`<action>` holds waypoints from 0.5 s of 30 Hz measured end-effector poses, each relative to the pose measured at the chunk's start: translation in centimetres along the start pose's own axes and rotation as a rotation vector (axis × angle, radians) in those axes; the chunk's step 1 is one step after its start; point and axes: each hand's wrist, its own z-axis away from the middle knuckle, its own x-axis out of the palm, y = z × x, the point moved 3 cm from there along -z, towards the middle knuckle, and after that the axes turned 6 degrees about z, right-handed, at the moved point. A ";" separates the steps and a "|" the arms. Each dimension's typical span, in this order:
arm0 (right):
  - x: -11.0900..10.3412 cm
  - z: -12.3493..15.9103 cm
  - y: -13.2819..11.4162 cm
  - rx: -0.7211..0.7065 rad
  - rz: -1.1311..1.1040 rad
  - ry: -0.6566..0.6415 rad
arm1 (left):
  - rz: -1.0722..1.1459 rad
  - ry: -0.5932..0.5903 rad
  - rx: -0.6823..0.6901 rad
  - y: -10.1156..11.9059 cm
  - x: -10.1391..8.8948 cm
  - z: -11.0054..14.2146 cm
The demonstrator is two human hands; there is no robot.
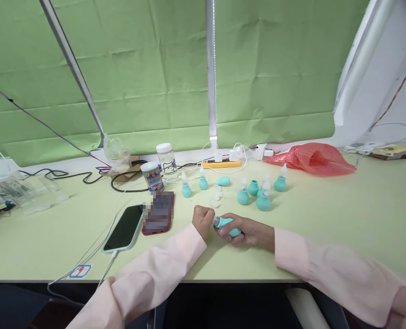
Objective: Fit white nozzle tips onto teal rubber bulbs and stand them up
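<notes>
My right hand grips a teal rubber bulb lying sideways low over the pale green table. My left hand is closed in a fist right at the bulb's narrow end, its fingers pinched on the tip. Whether a small clear nozzle sits inside the fist is hidden. Just beyond my hands lie a few small clear nozzle tips. Further back stand several teal bulbs with clear tips, one at the left, and one bulb lies on its side.
A phone on a cable and a dark red case lie left of my hands. A printed can, a clear jar, a yellow power strip and a red plastic bag line the back. Clear boxes stand far left.
</notes>
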 end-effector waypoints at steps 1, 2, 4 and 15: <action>0.0 0.0 0.1 0.017 -0.033 -0.038 | -0.011 0.002 0.027 0.2 0.0 0.1; 0.0 0.0 0.2 0.035 -0.060 -0.075 | -0.024 0.002 0.055 0.4 0.1 0.2; 0.0 0.0 0.4 0.070 -0.103 -0.138 | -0.046 -0.011 0.108 0.7 0.1 0.2; 0.2 0.2 -0.4 -0.020 0.080 0.020 | 0.035 -0.075 0.042 0.5 0.6 0.2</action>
